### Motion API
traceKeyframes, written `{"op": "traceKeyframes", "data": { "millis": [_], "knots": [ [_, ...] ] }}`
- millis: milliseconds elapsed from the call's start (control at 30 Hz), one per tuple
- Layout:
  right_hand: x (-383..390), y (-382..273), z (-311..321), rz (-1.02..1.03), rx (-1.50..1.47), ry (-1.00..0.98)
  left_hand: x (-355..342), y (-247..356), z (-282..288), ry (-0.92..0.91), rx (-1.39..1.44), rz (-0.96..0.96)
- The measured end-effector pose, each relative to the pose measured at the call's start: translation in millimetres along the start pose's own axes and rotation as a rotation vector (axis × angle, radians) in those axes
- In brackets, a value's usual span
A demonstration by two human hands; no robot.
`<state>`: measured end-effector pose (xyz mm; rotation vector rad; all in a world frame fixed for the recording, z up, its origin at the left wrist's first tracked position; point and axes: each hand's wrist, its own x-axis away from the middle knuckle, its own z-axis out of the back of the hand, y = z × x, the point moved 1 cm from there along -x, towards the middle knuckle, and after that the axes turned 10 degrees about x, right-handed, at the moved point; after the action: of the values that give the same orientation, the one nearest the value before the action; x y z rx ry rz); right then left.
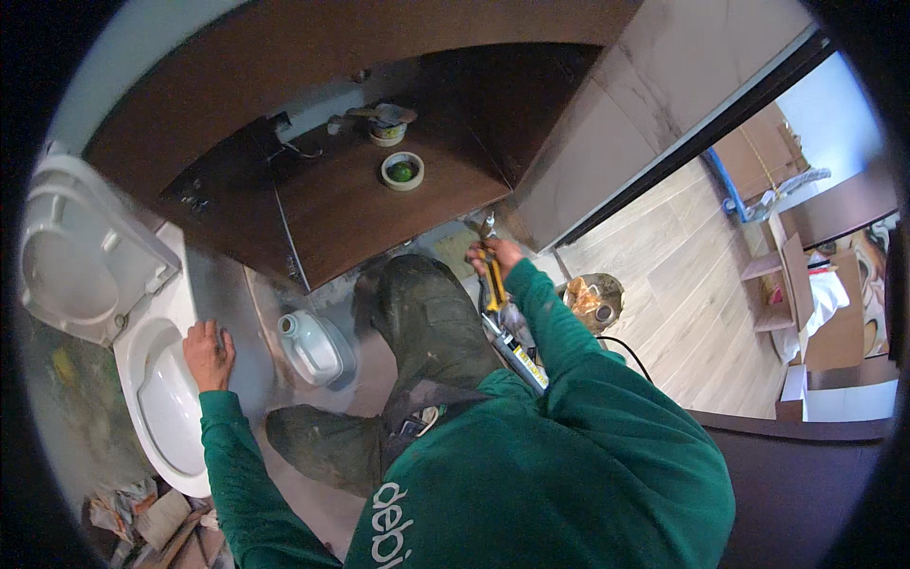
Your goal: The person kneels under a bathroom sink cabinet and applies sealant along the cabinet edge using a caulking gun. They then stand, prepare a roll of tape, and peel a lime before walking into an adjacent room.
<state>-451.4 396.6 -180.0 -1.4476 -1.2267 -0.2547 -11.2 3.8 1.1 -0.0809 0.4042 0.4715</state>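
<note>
My left hand (209, 354) rests at the edge of a white toilet (168, 403), fingers apart and holding nothing. The raised seat and lid (92, 251) stand behind it. My right hand (495, 259) is closed around yellow-and-black handled pliers (492, 284), beside the lower front of a brown cabinet (379, 232); whether their metal head grips anything is too small to tell. A caulking tube (515, 357) lies just below that hand, beside my leg. A pale plastic jug (309, 351) sits on the floor between the toilet and my knee.
The cabinet shelf holds a roll with something green inside (401, 171) and a small tub (388, 128). A bucket (599, 303) with a cable beside it stands at right. Through a doorway are a light plank floor (664, 303) and wooden furniture (777, 284). Debris (161, 522) lies at lower left.
</note>
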Motion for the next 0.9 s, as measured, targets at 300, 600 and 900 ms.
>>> {"op": "traceKeyframes", "data": {
  "millis": [300,600,900],
  "knots": [
    [145.4,45.6,33.4,0.119,0.144,0.336,7.9,-9.3,-4.1,-0.187,0.144,-0.099],
    [179.6,59.1,42.4,0.388,0.136,0.548,4.8,-8.3,-3.6,-0.253,0.132,-0.146],
    [166.5,84.9,40.5,0.273,-0.185,0.451,0.8,-7.5,-5.9,-0.284,0.073,-0.148]
  ]
}}
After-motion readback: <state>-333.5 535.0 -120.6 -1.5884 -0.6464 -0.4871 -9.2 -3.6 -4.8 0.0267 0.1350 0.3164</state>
